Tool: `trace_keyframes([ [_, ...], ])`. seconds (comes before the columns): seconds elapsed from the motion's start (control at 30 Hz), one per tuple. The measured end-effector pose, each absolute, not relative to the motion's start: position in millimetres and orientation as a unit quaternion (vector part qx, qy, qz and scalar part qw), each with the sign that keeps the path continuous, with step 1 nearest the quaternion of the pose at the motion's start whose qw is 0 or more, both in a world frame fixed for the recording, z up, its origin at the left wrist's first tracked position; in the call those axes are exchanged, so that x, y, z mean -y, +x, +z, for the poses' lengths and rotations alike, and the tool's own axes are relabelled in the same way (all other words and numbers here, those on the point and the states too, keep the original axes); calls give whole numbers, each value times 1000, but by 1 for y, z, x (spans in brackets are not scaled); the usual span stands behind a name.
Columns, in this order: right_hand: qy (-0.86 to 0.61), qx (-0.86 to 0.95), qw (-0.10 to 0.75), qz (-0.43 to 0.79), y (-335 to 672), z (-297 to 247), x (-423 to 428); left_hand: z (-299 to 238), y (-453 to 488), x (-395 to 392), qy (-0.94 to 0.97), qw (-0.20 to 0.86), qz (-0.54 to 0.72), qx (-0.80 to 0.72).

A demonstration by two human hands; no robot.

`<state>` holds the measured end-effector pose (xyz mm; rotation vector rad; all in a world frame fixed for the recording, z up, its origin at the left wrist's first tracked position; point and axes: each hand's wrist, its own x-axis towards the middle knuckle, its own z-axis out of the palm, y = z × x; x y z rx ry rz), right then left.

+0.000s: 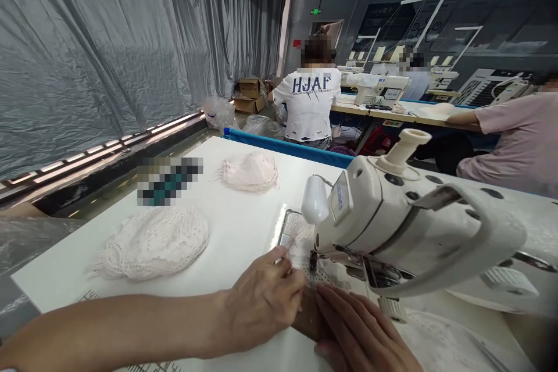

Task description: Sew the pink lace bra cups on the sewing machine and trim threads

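Observation:
A white sewing machine [370, 209] stands on the white table, and a pale lace fabric [300, 239] lies under its needle and presser foot [313, 260]. My left hand [272, 293] is closed, its fingers curled and pinched at the near left edge of the lace, just left of the foot. My right hand [364, 328] lies flat with fingers stretched out together, pressing on the work in front of the foot. Between the hands a brown flat surface [310, 314] shows; I cannot tell what it is. The fingertips of my left hand are partly hidden.
On the white tabletop [235, 232] lie a large lace bundle [157, 241] and a smaller pink-white bundle [249, 172]. More lace [449, 337] and a metal tool [490, 354] are at the lower right. People sit at machines ahead, one in a white shirt [310, 102].

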<state>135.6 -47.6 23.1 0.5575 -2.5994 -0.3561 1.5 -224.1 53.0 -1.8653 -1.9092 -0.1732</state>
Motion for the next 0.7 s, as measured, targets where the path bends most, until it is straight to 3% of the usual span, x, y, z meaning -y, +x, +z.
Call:
trace_keyframes([
  [0.3,171,929,310,-107,131,30,53,62,-44,211,-661,221,-18,716],
  [0.57,169,948,270,8,123,59,83,72,-47,234,-664,202,5,720],
  [0.7,184,948,243,94,110,73,110,88,-12,283,-658,96,-46,746],
])
